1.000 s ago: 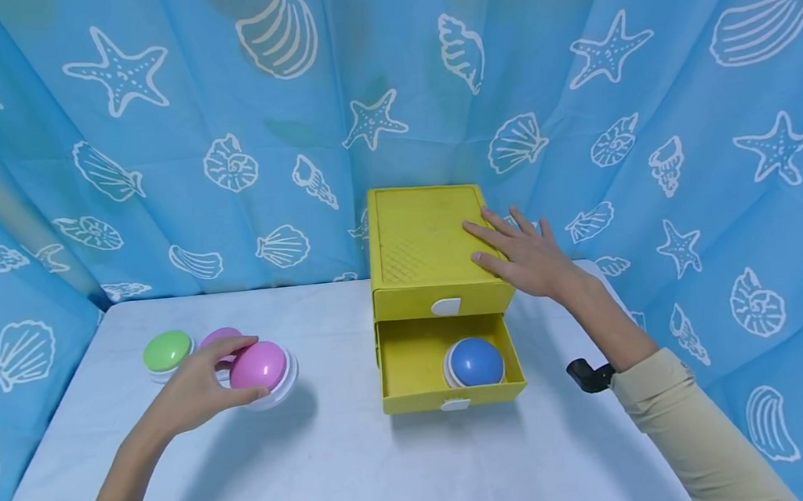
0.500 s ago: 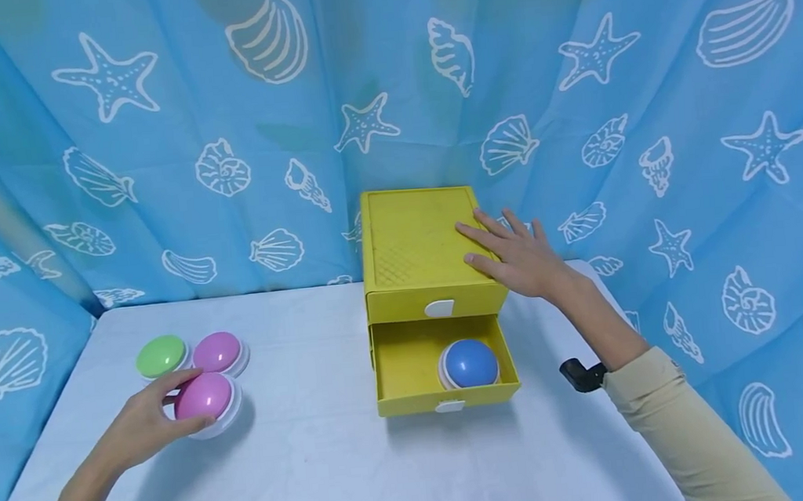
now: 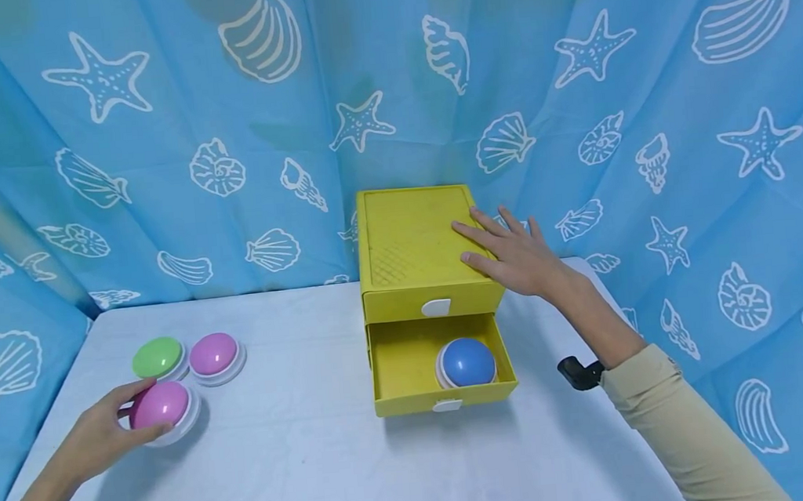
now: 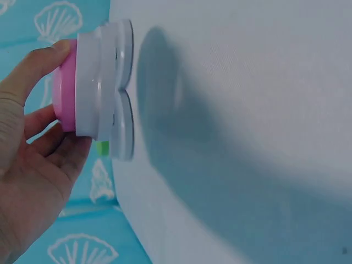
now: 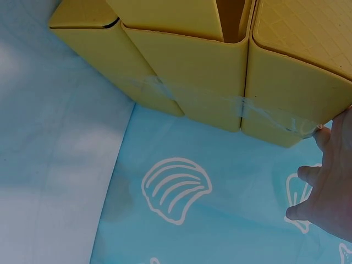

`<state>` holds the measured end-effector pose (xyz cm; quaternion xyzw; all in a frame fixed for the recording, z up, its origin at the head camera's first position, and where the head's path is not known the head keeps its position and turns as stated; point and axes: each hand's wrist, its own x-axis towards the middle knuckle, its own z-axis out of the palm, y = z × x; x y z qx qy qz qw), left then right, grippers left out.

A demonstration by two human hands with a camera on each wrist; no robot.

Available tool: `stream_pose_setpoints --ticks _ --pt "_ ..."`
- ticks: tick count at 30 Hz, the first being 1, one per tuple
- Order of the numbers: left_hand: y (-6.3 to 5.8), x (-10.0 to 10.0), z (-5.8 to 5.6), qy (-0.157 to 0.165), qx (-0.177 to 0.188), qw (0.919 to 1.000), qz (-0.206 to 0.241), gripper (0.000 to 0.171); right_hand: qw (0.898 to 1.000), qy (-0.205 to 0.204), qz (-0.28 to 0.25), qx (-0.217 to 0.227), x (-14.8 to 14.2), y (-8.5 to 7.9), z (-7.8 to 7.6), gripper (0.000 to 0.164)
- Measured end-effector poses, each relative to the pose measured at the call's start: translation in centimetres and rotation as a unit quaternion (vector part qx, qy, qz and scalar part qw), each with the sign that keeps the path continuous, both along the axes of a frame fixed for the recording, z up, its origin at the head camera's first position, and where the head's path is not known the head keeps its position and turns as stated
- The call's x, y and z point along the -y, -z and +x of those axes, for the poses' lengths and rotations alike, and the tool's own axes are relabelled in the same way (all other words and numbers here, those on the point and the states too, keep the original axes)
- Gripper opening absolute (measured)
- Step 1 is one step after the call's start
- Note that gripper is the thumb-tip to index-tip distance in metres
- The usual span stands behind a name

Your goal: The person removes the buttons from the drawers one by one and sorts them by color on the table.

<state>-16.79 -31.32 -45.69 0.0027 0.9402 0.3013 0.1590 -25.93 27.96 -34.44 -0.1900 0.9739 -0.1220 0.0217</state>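
Observation:
With thumb and fingers my left hand (image 3: 97,436) grips a pink-domed button (image 3: 162,404) by its dome. The round white base (image 4: 92,85) of this button faces the table in the left wrist view, with a shadow beside it. Just behind it in the head view are a green-domed button (image 3: 158,356) and another pink-domed button (image 3: 213,353), both on white bases. My right hand (image 3: 519,260) rests with spread fingers on the top right edge of a yellow drawer unit (image 3: 417,233). The unit's pulled-out lower drawer (image 3: 403,360) holds a blue-domed button (image 3: 468,361).
The white-covered table (image 3: 304,447) meets a blue curtain (image 3: 257,120) with shell and starfish drawings behind and at both sides. The upper drawer, with its white tab (image 3: 437,307), is pushed in. The lower drawer's front juts toward the near side.
My left hand has carried the pink-domed button to the left, from in front of the other pink one to in front of the green one. My right hand stays on the drawer unit.

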Motion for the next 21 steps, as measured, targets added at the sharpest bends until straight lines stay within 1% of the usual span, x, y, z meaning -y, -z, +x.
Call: stream_pose_setpoints --ticks 5,9,13,15,18,21 --pt "0.5 1.5 -0.3 -0.012 0.019 0.9997 -0.013 0.109 1.0 -0.002 0.0 -0.005 -0.1 0.1 -0.1 0.066" --pt "0.9 2.5 -0.5 -0.013 0.029 0.9993 -0.019 0.107 1.0 -0.001 -0.002 -0.007 -0.2 0.3 -0.2 0.067" --pt "1.2 3.2 -0.5 -0.014 0.029 0.9993 -0.021 0.101 1.0 -0.003 -0.001 -0.006 -0.3 0.3 -0.2 0.067" --pt "1.3 3.4 -0.5 -0.013 0.022 0.9994 -0.023 0.099 1.0 -0.005 0.002 -0.005 -0.3 0.2 -0.2 0.067" --pt "1.5 3.7 -0.5 -0.013 0.018 0.9995 -0.024 0.098 1.0 -0.004 0.006 -0.003 -0.3 0.1 -0.2 0.067" --pt "1.6 3.8 -0.5 -0.017 0.024 0.9993 -0.022 0.1 1.0 -0.002 0.008 -0.001 -0.2 0.0 -0.1 0.067"
